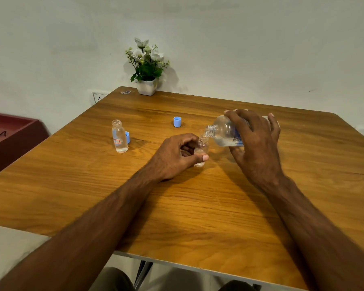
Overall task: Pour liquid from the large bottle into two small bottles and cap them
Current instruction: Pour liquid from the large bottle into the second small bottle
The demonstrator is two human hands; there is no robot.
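Large bottle [226, 131] lies tilted in the right hand [255, 141], fingers wrapped over its body, mouth at the small bottle's neck. Left hand [174, 156] clasps that small bottle [201, 149] upright on the table [177, 206].

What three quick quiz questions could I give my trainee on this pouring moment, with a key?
1. True or false: the small bottle standing alone on the table already wears its cap.
2. Which hand tilts the large bottle? A) left hand B) right hand
3. Fill in: the large bottle's mouth is over the neck of the small bottle that the ____ hand steadies.

Key:
1. False: its neck is open, and a blue cap lies beside it; another cap sits further back.
2. B.
3. Left.
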